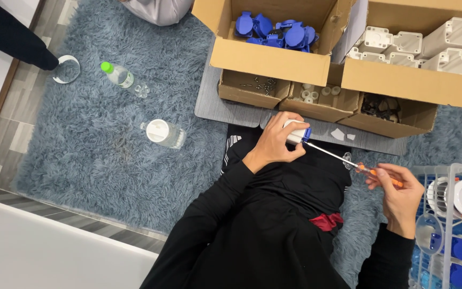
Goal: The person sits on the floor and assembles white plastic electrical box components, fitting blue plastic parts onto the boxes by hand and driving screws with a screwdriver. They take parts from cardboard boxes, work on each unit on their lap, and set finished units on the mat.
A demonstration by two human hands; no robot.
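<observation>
Clearly, socket housing [297, 132] within left fingers [282, 120], screwdriver [348, 160] between right fingers [383, 174]

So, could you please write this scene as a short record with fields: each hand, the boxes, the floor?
left hand: left hand grips a white plastic housing with a blue part
right hand: right hand holds an orange-handled screwdriver, tip at the housing
back boxes: cardboard box of blue plastic covers; cardboard box of white plastic housings
front boxes: three small cardboard trays with small parts
floor: shaggy grey-blue rug; two clear plastic bottles, lying down
right edge: white wire rack with blue and white parts
</observation>
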